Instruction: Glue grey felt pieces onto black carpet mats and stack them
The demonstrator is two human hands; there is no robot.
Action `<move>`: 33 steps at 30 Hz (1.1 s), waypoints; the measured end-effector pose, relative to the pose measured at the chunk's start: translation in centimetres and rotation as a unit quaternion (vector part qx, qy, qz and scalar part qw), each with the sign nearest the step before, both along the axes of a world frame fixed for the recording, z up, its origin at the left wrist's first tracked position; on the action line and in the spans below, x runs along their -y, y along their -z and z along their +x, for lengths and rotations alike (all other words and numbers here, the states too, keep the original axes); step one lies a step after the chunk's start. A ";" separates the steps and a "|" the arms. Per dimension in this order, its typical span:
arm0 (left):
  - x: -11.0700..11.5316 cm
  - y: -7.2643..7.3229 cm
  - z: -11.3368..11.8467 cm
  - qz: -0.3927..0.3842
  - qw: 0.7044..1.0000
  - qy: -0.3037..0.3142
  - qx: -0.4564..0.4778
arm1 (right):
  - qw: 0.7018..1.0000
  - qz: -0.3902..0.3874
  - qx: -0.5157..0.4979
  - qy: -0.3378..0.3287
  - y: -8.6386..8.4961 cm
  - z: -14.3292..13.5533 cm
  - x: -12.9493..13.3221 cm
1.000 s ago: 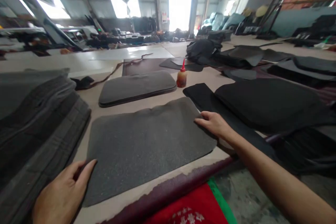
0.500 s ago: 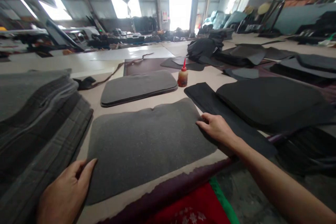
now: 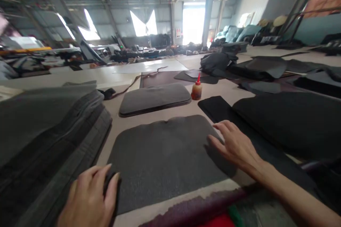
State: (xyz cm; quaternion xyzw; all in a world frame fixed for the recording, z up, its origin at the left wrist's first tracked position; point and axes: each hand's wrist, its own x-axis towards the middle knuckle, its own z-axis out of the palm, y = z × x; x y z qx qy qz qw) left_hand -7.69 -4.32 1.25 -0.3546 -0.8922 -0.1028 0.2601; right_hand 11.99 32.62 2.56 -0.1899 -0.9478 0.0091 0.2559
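Observation:
A dark grey sheet panel point(image 3: 165, 159), round-cornered and with a small notch in its far edge, lies flat in front of me. At its left edge is my left hand point(image 3: 89, 195), thumb and fingers apart around a dark gap; whether it presses on the edge is hard to tell. My right hand point(image 3: 237, 145) is over the panel's right edge, fingers spread, its shadow falling on the sheet. Beyond the panel lies a neat stack of similar grey panels point(image 3: 156, 97). A squeeze bottle point(image 3: 196, 90) with a red nozzle and brownish contents stands beside that stack.
A tall pile of dark grey sheets point(image 3: 48, 124) rises close by my left hand. Black panels point(image 3: 290, 117) and a long black strip point(image 3: 217, 108) lie to the right. Farther back are a black bundle point(image 3: 217, 63) and a thin brown strip point(image 3: 133, 82). The table's near edge has torn purple covering point(image 3: 197, 205).
My view has tilted up and turned slightly left. My right hand's fingers have spread and lifted from the panel's right edge. My left hand stays by the left edge, its fingers reaching farther forward.

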 end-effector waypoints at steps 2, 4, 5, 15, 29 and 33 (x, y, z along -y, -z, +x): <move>-2.8 -0.8 0.1 -0.008 0.997 0.078 0.000 | 0.993 0.006 0.039 -0.110 -1.1 -2.6 1.8; -6.3 -1.3 -0.1 -0.044 0.986 0.149 0.061 | 0.975 -0.004 0.075 -0.207 -1.5 -5.8 3.8; -7.9 -1.3 -0.3 -0.085 0.975 0.175 0.105 | 0.966 -0.013 0.088 -0.242 -1.2 -7.4 4.7; -11.0 1.3 -1.7 -0.132 0.972 0.075 0.178 | 0.971 -0.035 0.149 -0.182 4.4 -12.4 4.8; -4.9 2.0 -6.6 -0.115 0.965 -0.161 0.172 | 0.981 -0.016 0.179 0.076 6.3 -7.5 -3.8; -5.3 -0.1 -4.8 -0.099 0.979 -0.125 0.127 | 0.992 0.017 0.113 0.046 5.7 -6.7 -4.1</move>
